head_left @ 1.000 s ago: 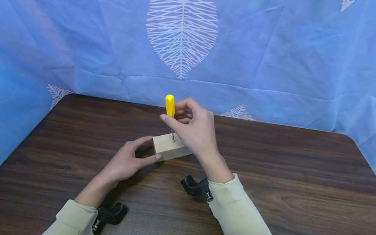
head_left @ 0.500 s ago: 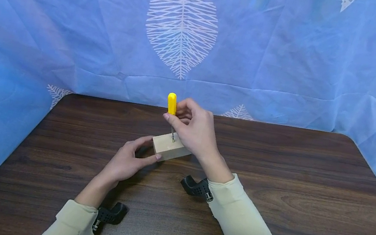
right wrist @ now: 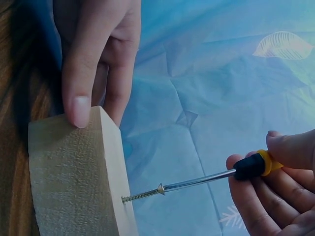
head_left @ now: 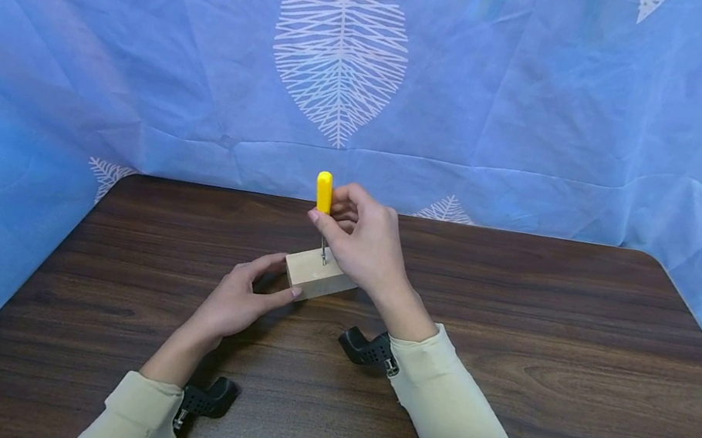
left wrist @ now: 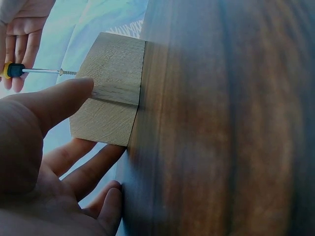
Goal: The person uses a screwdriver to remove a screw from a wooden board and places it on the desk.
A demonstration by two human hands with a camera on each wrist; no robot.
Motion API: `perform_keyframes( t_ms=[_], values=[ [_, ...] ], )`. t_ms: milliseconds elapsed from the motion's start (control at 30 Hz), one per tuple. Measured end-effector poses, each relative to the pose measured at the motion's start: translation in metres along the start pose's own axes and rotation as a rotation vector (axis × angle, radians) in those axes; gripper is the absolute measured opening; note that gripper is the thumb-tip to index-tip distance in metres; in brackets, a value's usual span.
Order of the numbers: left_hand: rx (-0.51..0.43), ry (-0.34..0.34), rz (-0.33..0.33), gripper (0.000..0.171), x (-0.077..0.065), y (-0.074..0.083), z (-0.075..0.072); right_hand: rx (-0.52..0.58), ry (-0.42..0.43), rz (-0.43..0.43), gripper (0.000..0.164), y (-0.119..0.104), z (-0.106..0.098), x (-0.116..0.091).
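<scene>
A pale wooden block (head_left: 328,284) lies on the table, its left end pinched between the thumb and fingers of my left hand (head_left: 238,297). From its top face a screw (right wrist: 142,195) sticks out, tip in the wood and most of the thread showing. My right hand (head_left: 368,242) holds a screwdriver (head_left: 323,192) with a yellow handle and a black collar, thumb and fingers around the handle. The metal shaft (right wrist: 199,181) meets the screw head in the right wrist view, nearly in line with it. In the head view the right hand hides the block's far right end.
The dark wood-grain table (head_left: 544,363) extends around the block on all sides. Behind it hangs a blue cloth (head_left: 519,108) with white leaf prints. Black wrist mounts (head_left: 363,348) jut out from both cream sleeves (head_left: 462,427).
The screwdriver handle has swung slightly right and up, so the tool stands more upright. My right thumb has shifted a little with it. The block and left hand have stayed put.
</scene>
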State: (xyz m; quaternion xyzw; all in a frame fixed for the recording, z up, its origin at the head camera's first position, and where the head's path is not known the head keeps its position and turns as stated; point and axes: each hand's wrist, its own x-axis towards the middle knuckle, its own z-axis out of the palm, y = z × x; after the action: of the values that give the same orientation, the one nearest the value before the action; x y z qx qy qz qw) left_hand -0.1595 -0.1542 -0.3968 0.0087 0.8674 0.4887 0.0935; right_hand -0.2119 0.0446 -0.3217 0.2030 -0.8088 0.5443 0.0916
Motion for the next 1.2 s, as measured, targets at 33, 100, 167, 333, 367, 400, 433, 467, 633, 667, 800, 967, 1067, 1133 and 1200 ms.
perform_keyframes(
  t_ms=[33,100,167,333,367,400,433,467,633,667,800,967,1067,1133,1200],
  values=[
    [-0.002,-0.001,0.001,0.069,0.000,0.000,0.000,0.001,-0.001,-0.001,0.019,0.000,0.000,0.000],
    [-0.004,-0.001,0.002,0.069,0.000,0.000,0.000,0.003,-0.003,-0.002,0.018,0.000,0.000,0.000],
    [-0.004,-0.001,0.001,0.068,0.000,-0.001,0.000,0.004,-0.007,-0.002,0.018,0.000,0.001,0.001],
    [0.004,0.002,-0.019,0.070,0.001,-0.001,-0.001,0.005,-0.029,0.004,0.020,-0.001,0.000,0.001],
    [0.004,0.002,-0.024,0.071,0.001,-0.001,-0.001,0.008,-0.035,0.005,0.020,-0.001,0.000,0.001],
    [0.006,0.001,-0.027,0.072,0.002,-0.001,-0.001,0.009,-0.042,0.005,0.020,-0.001,0.000,0.001],
    [0.008,-0.002,-0.028,0.073,0.002,-0.001,-0.002,0.011,-0.050,0.005,0.021,-0.001,-0.001,0.001],
    [0.007,-0.003,-0.030,0.073,0.002,-0.002,-0.002,0.014,-0.057,0.004,0.021,-0.001,-0.001,0.001],
    [-0.003,-0.010,-0.036,0.072,0.002,-0.004,-0.006,0.020,-0.081,0.002,0.022,0.000,-0.002,0.001],
    [-0.006,-0.012,-0.037,0.072,0.002,-0.004,-0.006,0.020,-0.083,0.002,0.022,0.000,-0.002,0.001],
    [0.000,-0.032,-0.038,0.071,0.002,-0.006,-0.009,0.028,-0.092,0.007,0.023,0.001,-0.002,0.001],
    [0.019,-0.070,-0.019,0.074,0.003,-0.008,-0.012,0.037,-0.097,0.014,0.023,0.001,-0.003,0.001],
    [0.031,-0.083,-0.010,0.077,0.003,-0.009,-0.013,0.046,-0.099,0.015,0.022,0.001,-0.003,0.000],
    [0.037,-0.082,-0.009,0.077,0.004,-0.009,-0.013,0.055,-0.097,0.012,0.022,0.001,-0.003,0.000],
    [0.039,-0.077,-0.011,0.077,0.003,-0.009,-0.013,0.060,-0.089,0.005,0.021,0.001,-0.003,0.001]
  ],
)
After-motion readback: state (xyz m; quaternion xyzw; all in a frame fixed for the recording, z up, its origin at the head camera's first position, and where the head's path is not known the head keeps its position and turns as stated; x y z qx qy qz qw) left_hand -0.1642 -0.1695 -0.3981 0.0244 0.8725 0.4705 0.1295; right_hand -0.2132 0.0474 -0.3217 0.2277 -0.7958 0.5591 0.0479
